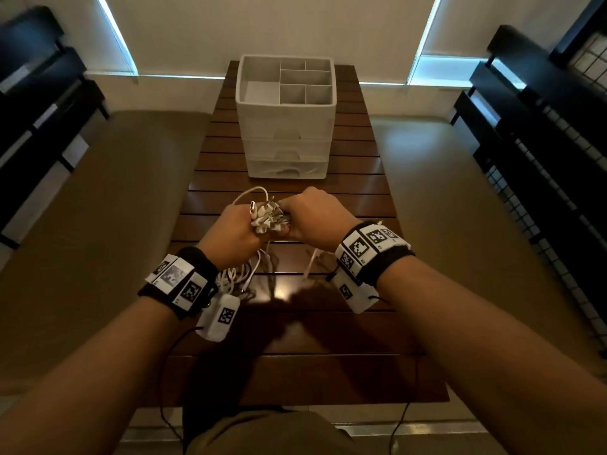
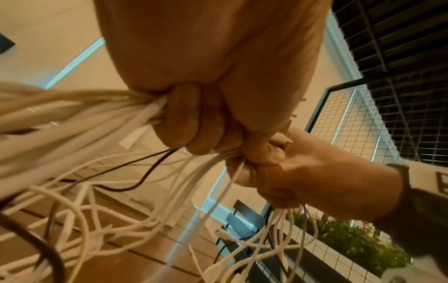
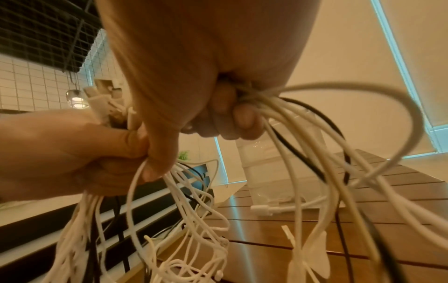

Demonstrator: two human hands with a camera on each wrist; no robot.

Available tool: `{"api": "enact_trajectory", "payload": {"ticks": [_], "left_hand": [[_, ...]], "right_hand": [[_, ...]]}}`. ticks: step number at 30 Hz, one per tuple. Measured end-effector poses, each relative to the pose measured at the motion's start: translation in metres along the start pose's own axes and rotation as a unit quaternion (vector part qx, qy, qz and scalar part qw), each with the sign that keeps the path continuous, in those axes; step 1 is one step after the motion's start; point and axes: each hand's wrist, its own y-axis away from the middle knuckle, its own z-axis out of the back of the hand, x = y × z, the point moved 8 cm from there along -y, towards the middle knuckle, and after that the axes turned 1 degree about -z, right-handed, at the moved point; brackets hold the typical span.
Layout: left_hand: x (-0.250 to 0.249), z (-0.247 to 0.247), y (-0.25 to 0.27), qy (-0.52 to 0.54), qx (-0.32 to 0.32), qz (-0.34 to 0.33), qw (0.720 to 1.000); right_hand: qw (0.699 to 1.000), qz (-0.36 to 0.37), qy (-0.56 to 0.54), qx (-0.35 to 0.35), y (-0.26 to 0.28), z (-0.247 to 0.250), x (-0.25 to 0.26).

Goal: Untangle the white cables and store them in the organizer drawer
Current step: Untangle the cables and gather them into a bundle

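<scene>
We see a dark slatted wooden table (image 1: pixel 354 198) in a beige room, light strips along the far wall, dark shelving on both sides. A white organizer (image 1: pixel 285 116) stands at the table's far end, well apart from the hands: open top with divided compartments, three drawers (image 1: pixel 287 152) stacked below, all pushed in.

Both hands are up over the table's middle, knuckles nearly touching. Left hand (image 1: pixel 235 231) has its fingers curled tight round a bunch of white cables (image 1: pixel 267 216); connector ends stick up in a cluster between the two fists. Right hand (image 1: pixel 315 218) is also fisted round strands of the same bunch.

From the left wrist view we see the cables (image 2: pixel 101 201) hang in loose tangled loops beneath the grip, down to the tabletop. A dark cable (image 2: pixel 148 172) runs among the white ones. Right wrist view shows the same: strands (image 3: pixel 303 153) fanning out below the curled fingers (image 3: pixel 227 114), one connector (image 3: pixel 264 208) lying on the table near the organizer's base.

Black wristbands with printed markers (image 1: pixel 364 247) sit on both wrists.
</scene>
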Motion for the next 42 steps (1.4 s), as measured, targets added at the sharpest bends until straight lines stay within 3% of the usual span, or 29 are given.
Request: {"api": "enact_trajectory", "payload": {"ticks": [6, 16, 25, 30, 35, 42], "left_hand": [[-0.021, 0.018, -0.002, 0.001, -0.023, -0.031, 0.999], [0.014, 0.039, 0.01, -0.022, -0.038, 0.049, 0.998], [0.016, 0.033, 0.006, -0.002, -0.034, 0.067, 0.997], [0.031, 0.041, 0.007, 0.016, -0.057, 0.094, 0.994], [0.031, 0.039, 0.008, 0.017, -0.065, 0.109, 0.992], [0.029, 0.038, 0.008, 0.031, -0.067, 0.104, 0.992]], "right_hand": [[0.998, -0.001, -0.067, -0.007, -0.001, 0.001, -0.017], [0.993, -0.107, -0.025, -0.051, 0.041, -0.004, -0.118], [0.986, -0.15, 0.057, -0.047, 0.046, -0.003, -0.124], [0.983, -0.178, 0.033, 0.014, 0.054, -0.013, -0.14], [0.981, -0.194, 0.019, -0.017, 0.055, -0.017, -0.151], [0.973, -0.229, 0.016, 0.017, 0.062, -0.026, -0.164]]}}
